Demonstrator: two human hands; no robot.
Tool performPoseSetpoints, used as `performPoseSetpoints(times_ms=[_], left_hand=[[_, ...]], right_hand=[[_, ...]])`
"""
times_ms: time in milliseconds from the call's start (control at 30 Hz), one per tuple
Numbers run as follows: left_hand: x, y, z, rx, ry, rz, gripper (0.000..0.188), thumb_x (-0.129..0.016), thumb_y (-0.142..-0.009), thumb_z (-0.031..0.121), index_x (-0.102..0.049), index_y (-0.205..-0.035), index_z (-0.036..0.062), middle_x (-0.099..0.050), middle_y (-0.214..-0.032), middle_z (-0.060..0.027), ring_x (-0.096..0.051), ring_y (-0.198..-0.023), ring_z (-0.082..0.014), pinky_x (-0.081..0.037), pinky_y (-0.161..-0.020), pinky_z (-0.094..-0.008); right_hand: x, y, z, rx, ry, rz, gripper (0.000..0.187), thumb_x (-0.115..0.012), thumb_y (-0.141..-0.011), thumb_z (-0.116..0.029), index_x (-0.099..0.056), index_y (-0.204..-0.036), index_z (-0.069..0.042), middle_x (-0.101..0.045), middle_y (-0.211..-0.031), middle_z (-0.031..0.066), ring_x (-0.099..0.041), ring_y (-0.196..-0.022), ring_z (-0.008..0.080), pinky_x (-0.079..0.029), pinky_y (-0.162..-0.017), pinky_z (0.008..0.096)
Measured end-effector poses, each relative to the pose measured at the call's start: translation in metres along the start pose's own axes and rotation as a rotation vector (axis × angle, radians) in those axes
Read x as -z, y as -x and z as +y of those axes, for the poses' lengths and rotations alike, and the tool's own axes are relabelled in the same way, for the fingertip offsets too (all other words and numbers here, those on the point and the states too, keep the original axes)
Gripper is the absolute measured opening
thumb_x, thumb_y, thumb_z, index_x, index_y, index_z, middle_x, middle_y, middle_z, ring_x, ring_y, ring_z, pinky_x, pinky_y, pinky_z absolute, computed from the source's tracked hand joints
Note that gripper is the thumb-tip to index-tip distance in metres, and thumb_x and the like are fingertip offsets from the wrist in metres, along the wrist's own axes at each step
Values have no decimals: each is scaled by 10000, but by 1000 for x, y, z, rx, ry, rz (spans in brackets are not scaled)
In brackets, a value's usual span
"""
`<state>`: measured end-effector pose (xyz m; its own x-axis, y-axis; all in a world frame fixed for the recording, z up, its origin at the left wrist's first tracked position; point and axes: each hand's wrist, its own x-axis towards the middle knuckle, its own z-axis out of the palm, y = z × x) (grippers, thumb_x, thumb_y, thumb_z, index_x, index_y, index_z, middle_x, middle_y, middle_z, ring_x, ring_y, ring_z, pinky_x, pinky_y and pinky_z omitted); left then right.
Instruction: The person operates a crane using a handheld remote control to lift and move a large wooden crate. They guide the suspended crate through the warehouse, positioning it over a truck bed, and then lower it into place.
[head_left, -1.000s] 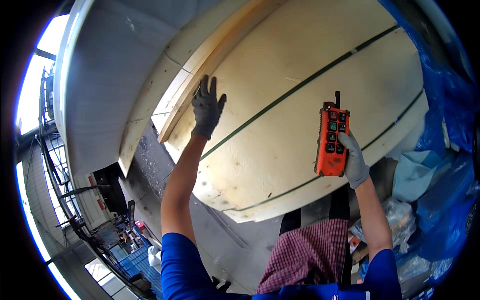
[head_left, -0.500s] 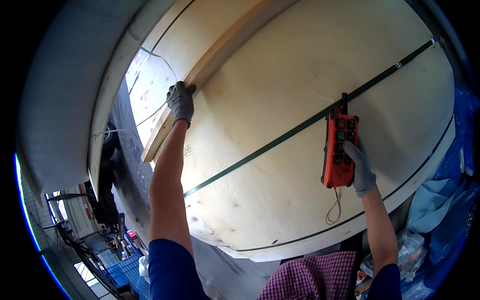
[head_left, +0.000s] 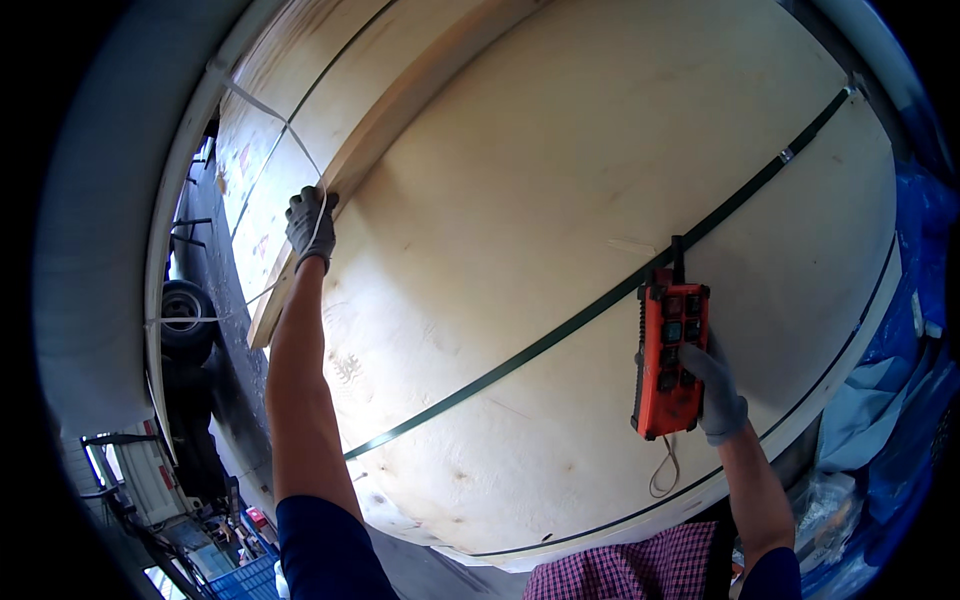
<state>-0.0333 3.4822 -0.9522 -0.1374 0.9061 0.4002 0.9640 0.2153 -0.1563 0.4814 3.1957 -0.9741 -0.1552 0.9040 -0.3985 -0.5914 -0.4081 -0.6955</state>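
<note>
My left hand (head_left: 312,228), in a grey work glove, is closed over the edge of a long wooden beam (head_left: 382,115) at the upper left. A thin white strap (head_left: 262,104) hangs down across that hand. The beam lies on a large stack of pale plywood sheets (head_left: 500,240). My right hand (head_left: 718,388), also gloved, holds an orange crane remote control (head_left: 672,350) with black buttons and a short black antenna. Its thumb lies on the lower buttons; the other fingers are mostly hidden behind the case. From its bottom hangs a cord loop (head_left: 663,470).
A dark green strapping band (head_left: 530,352) crosses the plywood diagonally. Blue plastic sheeting (head_left: 880,400) bunches at the right. A grey-white curved panel (head_left: 110,230) rises along the left, with a wheel (head_left: 186,318) beyond it. Pink checked cloth (head_left: 625,565) shows at the bottom.
The view has shifted, and the beam, plywood and left hand appear farther left. The remote sits lower in the picture, still in my right hand. More of the wheel shows.
</note>
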Motion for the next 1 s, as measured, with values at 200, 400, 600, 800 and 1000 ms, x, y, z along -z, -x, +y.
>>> performPoseSetpoints(times_ms=[200, 400, 600, 800, 1000], left_hand=[[-24, -19, -31, 106, -39, -19, 433, -566, -885, 454, -537, -1225, 188, -568, -1156, -188, -544, -1063, -396, -438, -843, -522], [-23, -6, -34, 378, -7, -88, 705, -626, -838, 486, -294, -1445, 349, -359, -1442, -184, -338, -1311, -421, -364, -946, -617], [-18, 8, -58, 41, -54, 86, 698, -767, -708, 198, -458, -1332, 253, -549, -1091, -147, -547, -966, -366, -462, -816, -471], [-21, 2, -66, 133, -68, 41, 569, -738, -734, 153, -509, -1251, 217, -530, -1065, -147, -547, -976, -349, -475, -808, -451], [-20, 50, -9, 163, 61, 138, 836, -676, -801, 267, -232, -1476, 55, -210, -1511, -258, -178, -1406, -411, -172, -1154, -449]], right_hand=[[-1, -2, 0, -31, -35, 1, 490, -634, -860, -289, -491, -1247, -26, -641, -987, 126, -662, -869, 193, -570, -740, 315], [5, -4, 0, -51, -71, -54, 505, -646, -863, -211, -443, -1300, -60, -616, -1066, 83, -645, -934, 165, -566, -801, 321], [0, -3, -2, -57, -90, -41, 492, -630, -869, -183, -437, -1304, -60, -616, -1065, 82, -647, -914, 160, -568, -797, 320], [0, -4, -1, -72, -92, -47, 526, -637, -859, -173, -410, -1321, -61, -613, -1061, 94, -650, -903, 179, -567, -800, 338], [6, -8, 4, -36, -23, -2, 521, -626, -857, -206, -427, -1312, -49, -620, -1065, 132, -645, -940, 217, -557, -810, 355]])
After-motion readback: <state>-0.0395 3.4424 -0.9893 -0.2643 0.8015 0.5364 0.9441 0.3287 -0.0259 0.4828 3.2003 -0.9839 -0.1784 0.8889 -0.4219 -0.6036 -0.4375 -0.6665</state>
